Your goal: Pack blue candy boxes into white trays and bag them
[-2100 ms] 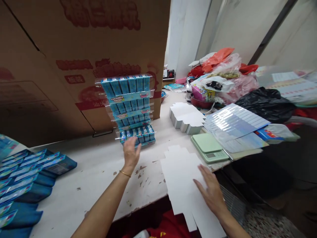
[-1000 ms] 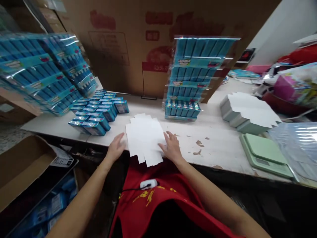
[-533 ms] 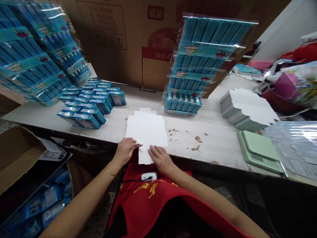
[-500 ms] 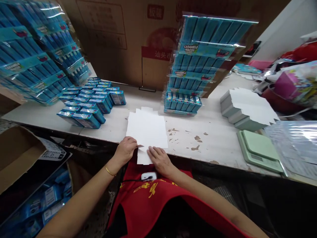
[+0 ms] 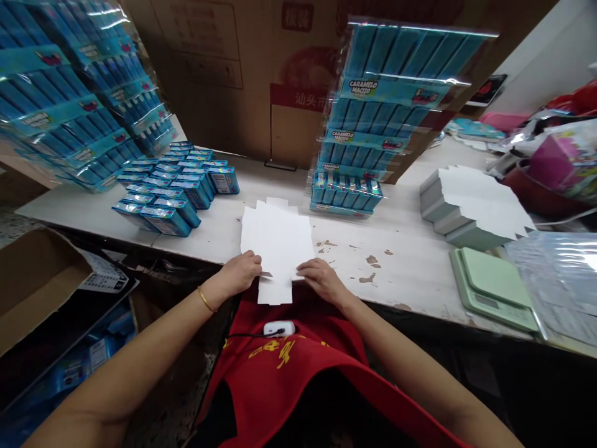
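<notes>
With its lower end past the near edge of the desk [image 5: 387,236], a white card blank [image 5: 277,233] lies at centre frame; my left hand [image 5: 239,272] and right hand [image 5: 323,279] each pinch a side flap, best bent evenly.

Counts: 2 hands, left hand [image 5: 243,272] and right hand [image 5: 321,279]. 1 loose white box blank [image 5: 277,233]. 1 blank stack [image 5: 487,202], sheets uncountable. 1 green scale [image 5: 497,280]. 3 display stacks [image 5: 364,121]; the right one has 4 trays, 6 boxes in its lowest. Roughly 20 small blue boxes [image 5: 168,191], overlapping, exact number unclear. 1 bracelet [image 5: 206,300].
</notes>
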Tool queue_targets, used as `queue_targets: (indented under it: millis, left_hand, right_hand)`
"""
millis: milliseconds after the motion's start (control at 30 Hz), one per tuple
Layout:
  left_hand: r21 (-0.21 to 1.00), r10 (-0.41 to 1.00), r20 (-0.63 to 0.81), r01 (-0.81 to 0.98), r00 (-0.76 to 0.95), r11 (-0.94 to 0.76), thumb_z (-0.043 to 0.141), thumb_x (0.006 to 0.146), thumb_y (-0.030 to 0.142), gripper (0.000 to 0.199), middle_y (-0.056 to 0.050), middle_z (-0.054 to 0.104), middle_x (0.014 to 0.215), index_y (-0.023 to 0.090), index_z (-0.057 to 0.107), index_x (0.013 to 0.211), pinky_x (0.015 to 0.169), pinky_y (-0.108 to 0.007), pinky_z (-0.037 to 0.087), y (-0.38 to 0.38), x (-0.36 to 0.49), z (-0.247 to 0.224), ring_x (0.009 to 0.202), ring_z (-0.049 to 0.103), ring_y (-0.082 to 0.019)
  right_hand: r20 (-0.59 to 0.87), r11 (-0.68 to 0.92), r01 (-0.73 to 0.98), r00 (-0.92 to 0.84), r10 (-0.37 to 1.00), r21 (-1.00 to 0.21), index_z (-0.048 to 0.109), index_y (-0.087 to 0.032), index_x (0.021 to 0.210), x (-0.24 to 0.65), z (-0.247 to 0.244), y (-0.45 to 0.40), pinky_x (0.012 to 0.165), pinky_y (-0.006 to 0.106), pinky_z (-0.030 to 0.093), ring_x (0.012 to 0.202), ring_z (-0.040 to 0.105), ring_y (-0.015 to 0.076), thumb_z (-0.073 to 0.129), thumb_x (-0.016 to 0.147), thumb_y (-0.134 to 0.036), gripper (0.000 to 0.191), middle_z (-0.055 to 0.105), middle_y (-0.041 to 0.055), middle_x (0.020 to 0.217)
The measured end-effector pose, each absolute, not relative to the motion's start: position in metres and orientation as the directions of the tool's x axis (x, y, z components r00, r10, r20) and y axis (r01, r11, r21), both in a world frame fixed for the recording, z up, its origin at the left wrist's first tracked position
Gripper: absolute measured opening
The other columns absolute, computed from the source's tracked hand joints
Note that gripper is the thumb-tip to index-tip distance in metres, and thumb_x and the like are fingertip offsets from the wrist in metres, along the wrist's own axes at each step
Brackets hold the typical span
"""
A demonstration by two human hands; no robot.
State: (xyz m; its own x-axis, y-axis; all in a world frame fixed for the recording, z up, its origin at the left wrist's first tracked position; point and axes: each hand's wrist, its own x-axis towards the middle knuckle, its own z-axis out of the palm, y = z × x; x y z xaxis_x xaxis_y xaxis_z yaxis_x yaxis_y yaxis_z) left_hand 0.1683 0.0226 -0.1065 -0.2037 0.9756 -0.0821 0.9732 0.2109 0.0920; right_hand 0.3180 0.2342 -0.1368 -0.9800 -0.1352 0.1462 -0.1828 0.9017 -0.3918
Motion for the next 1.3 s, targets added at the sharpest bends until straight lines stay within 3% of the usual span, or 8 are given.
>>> queue_targets:
  millis: [200,400,667,767,867,933,1100,1300]
  left_hand:
    - [0.058,0.954,-0.030,0.952,-0.299,0.300,0.037,0.087,0.023,0.030,-0.009,0.059,0.079,0.015,0.064,0.074,0.068,-0.030,0.041,0.036,0.177,-0.101,0.080,0.049,-0.019]
    - [0.004,0.917,-0.125,0.924,-0.379,0.382,0.039,0.087,0.030,0.033,-0.010,0.061,0.079,0.014,0.065,0.075,0.062,-0.030,0.041,0.054,0.186,-0.100,0.079,0.055,-0.021]
    - [-0.003,0.875,-0.121,0.881,-0.469,0.472,0.038,0.086,0.028,0.030,-0.009,0.064,0.080,0.016,0.064,0.077,0.063,-0.030,0.043,0.064,0.194,-0.098,0.081,0.058,-0.022]
    - [0.008,0.878,-0.119,0.884,-0.464,0.468,0.037,0.086,0.028,0.030,-0.008,0.064,0.080,0.017,0.063,0.077,0.063,-0.030,0.043,0.063,0.193,-0.097,0.080,0.058,-0.022]
    - [0.039,0.891,-0.099,0.893,-0.442,0.448,0.036,0.087,0.029,0.030,-0.007,0.065,0.081,0.017,0.063,0.081,0.066,-0.031,0.044,0.062,0.193,-0.096,0.080,0.058,-0.021]
    - [0.045,0.901,-0.097,0.903,-0.422,0.428,0.037,0.087,0.030,0.030,-0.007,0.065,0.082,0.017,0.063,0.081,0.067,-0.031,0.044,0.061,0.193,-0.094,0.080,0.058,-0.021]
    - [0.056,0.910,-0.125,0.913,-0.396,0.405,0.040,0.084,0.033,0.029,-0.006,0.066,0.077,0.018,0.064,0.076,0.066,-0.032,0.044,0.057,0.190,-0.089,0.076,0.059,-0.021]
    - [0.214,0.936,-0.176,0.917,-0.303,0.337,0.046,0.080,0.028,0.022,-0.004,0.066,0.073,0.020,0.066,0.073,0.060,-0.024,0.039,0.057,0.172,-0.082,0.068,0.058,-0.016]
  right_hand:
    - [-0.007,0.963,-0.268,-0.963,-0.268,0.009,0.064,-0.015,0.076,0.277,-0.102,0.214,0.071,0.032,0.033,0.082,0.050,0.0206,0.047,0.082,-0.012,0.019,0.062,0.0088,0.080]
    - [-0.052,0.932,-0.353,-0.935,-0.350,0.082,0.063,-0.013,0.072,0.260,-0.103,0.198,0.068,0.034,0.032,0.080,0.050,0.0214,0.044,0.084,-0.012,0.023,0.061,0.0104,0.076]
    - [-0.062,0.948,-0.312,-0.949,-0.308,0.064,0.062,-0.013,0.076,0.260,-0.104,0.199,0.072,0.035,0.037,0.082,0.050,0.0207,0.043,0.086,-0.013,0.022,0.060,0.0095,0.080]
    - [0.007,0.928,-0.368,-0.929,-0.369,0.060,0.061,-0.011,0.090,0.275,-0.102,0.202,0.089,0.039,0.035,0.094,0.049,0.0221,0.050,0.085,-0.024,0.018,0.060,0.0097,0.089]
    - [0.170,0.921,-0.389,-0.906,-0.387,0.026,0.044,-0.007,0.123,0.300,-0.110,0.206,0.105,0.051,0.016,0.124,0.026,0.0316,0.064,0.067,-0.055,0.076,0.046,0.0157,0.125]
    - [0.237,0.918,-0.396,-0.891,-0.387,0.013,0.032,-0.008,0.132,0.312,-0.120,0.209,0.106,0.054,0.013,0.130,0.013,0.0337,0.068,0.062,-0.054,0.092,0.030,0.0152,0.139]
    - [0.387,0.887,-0.449,-0.841,-0.378,-0.108,0.035,-0.013,0.133,0.309,-0.133,0.215,0.104,0.051,0.027,0.132,0.008,0.0313,0.055,0.075,-0.022,0.062,0.023,0.0106,0.142]
    - [0.556,0.803,-0.389,-0.826,-0.087,-0.452,0.026,-0.021,0.136,0.288,-0.141,0.206,0.102,0.049,0.033,0.133,0.012,0.0246,0.041,0.084,-0.013,0.055,0.026,0.0091,0.141]
